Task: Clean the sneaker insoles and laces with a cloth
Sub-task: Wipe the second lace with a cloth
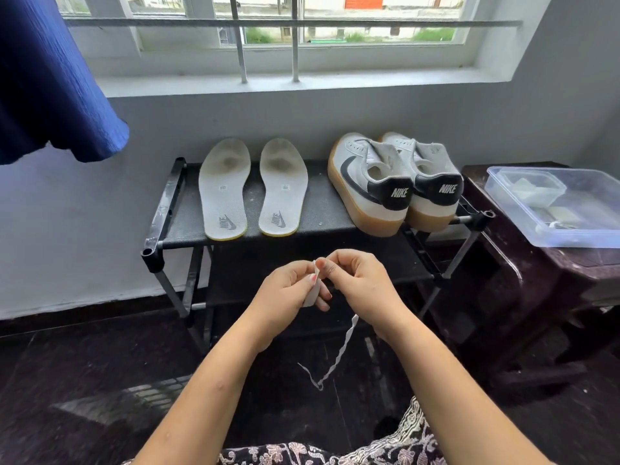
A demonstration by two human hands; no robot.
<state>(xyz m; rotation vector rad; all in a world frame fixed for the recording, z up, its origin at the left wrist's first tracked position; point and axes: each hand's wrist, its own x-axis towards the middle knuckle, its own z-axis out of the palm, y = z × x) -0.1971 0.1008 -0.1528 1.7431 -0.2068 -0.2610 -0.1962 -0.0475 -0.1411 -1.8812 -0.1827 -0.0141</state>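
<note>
Left hand [288, 290] and right hand [364, 283] pinch one lace [339, 354], perhaps through cloth; tail at 6 o'clock. Two insoles [223, 193], two sneakers [367, 193] at 12.

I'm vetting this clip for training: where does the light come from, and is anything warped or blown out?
Head view: daylight enters through the window, outdoors partly blown out; the wide lens bows the sill; the floor is dim; the lace, left hand and right hand look sharp.

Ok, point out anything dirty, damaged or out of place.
Both insoles carry dark grey stains near the toe end. The heels of the sneakers seem to slightly overhang the front of the rack. The lace hangs kinked and wavy. Nothing looks broken.
</note>
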